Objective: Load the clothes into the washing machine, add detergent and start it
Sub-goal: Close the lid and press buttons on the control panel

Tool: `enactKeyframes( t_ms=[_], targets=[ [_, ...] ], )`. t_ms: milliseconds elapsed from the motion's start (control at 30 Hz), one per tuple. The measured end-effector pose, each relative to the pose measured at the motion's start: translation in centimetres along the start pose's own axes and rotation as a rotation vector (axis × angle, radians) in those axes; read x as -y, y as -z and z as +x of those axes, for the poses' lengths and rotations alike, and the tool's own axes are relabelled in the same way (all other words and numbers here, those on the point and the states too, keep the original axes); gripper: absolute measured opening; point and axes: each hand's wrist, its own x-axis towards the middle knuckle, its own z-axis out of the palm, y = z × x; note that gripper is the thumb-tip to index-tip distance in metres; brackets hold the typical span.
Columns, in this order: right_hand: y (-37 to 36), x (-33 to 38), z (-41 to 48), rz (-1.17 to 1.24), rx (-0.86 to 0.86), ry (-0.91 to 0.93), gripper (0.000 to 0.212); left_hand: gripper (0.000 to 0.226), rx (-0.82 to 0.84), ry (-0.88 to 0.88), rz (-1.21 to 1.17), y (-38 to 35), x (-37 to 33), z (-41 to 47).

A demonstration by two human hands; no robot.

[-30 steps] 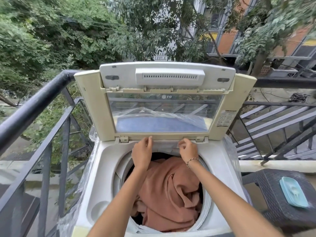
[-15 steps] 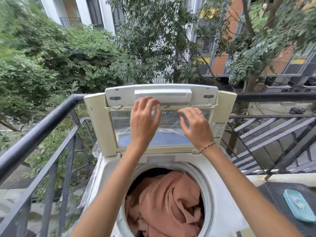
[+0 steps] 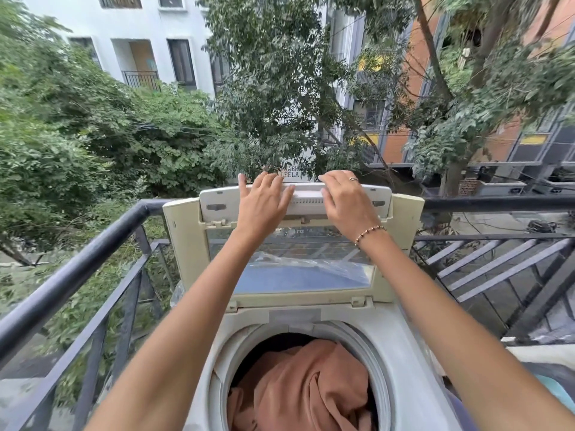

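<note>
A white top-loading washing machine [image 3: 413, 362] stands in front of me with its folding lid [image 3: 186, 244] raised upright. Rust-coloured clothes [image 3: 305, 390] fill the round drum opening. My left hand [image 3: 264, 203] and my right hand [image 3: 348, 203] both rest on the lid's top edge, fingers spread over the grey handle strip [image 3: 306, 202]. The fingertips curl over the edge; a firm grip is not clear. A beaded bracelet sits on my right wrist.
A black metal balcony railing [image 3: 77, 269] runs along the left and behind the machine. Slanted black bars [image 3: 497, 265] lie to the right. A teal object [image 3: 557, 393] peeks in at the lower right edge. Trees and buildings lie beyond.
Both hands rose from the drum rim, past the lid's glass window, up to the lid's top edge. The view tilted upward.
</note>
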Motion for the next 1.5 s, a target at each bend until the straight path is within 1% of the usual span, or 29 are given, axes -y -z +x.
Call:
enactKeyframes(
  t_ms=[100,200,333,467,667,800,900,1000,1033,1100,1167,1200,1267,1333,1433,1500],
  targets=[
    [-0.6,0.0,0.6,0.034,0.084,-0.004,0.030,0.051,0.017,0.006,0.012,0.2,0.1,0.5],
    [-1.2,0.3,0.7,0.077,0.173,-0.053,0.034,0.050,0.022,0.002,0.032,0.1,0.2,0.5],
    [-0.4,0.0,1.6,0.146,0.246,-0.155,0.032,0.047,0.009,-0.013,0.041,0.3,0.3,0.4],
    [0.8,0.1,2.7,0.191,0.347,-0.220,0.027,0.048,0.050,-0.034,0.006,0.9,0.7,0.6],
    [2.2,0.6,2.3,0.145,0.465,-0.230,0.028,0.043,0.136,-0.041,-0.014,2.5,0.5,0.0],
    [3.8,1.1,1.6,0.147,0.547,-0.233,0.030,0.052,0.125,-0.049,0.068,4.0,0.2,-0.9],
    [5.2,1.6,0.5,0.151,0.648,-0.216,0.032,0.061,0.122,-0.049,0.104,4.3,0.3,-1.8],
    [6.6,2.3,-0.7,0.153,0.726,-0.162,0.034,0.071,0.146,-0.062,0.100,4.6,0.3,-3.4],
    [7.1,2.6,-1.1,0.143,0.744,-0.141,0.034,0.072,0.153,-0.078,0.106,4.8,0.1,-4.0],
    [8.1,3.2,-2.0,0.113,0.784,-0.099,0.034,0.065,0.143,-0.084,0.131,5.2,-0.4,-5.6],
    [8.9,3.8,-3.0,0.094,0.828,-0.053,0.028,0.059,0.120,-0.075,0.153,5.5,-1.0,-7.4],
    [9.2,4.0,-3.4,0.087,0.847,-0.031,0.025,0.059,0.130,-0.062,0.151,5.7,-1.3,-8.2],
    [9.7,4.4,-4.6,0.082,0.889,0.003,0.023,0.067,0.170,-0.037,0.120,6.2,-1.8,-10.1],
    [10.2,4.7,-6.2,0.083,0.947,0.027,0.027,0.074,0.212,-0.028,0.066,6.7,-2.1,-12.4],
    [10.9,5.4,-8.8,0.124,1.049,0.076,0.035,0.062,0.265,-0.032,0.005,7.1,-3.0,-16.4],
    [11.1,6.0,-11.1,0.179,1.100,0.090,0.037,0.056,0.330,0.007,-0.034,7.1,-3.7,-19.3]
  ],
)
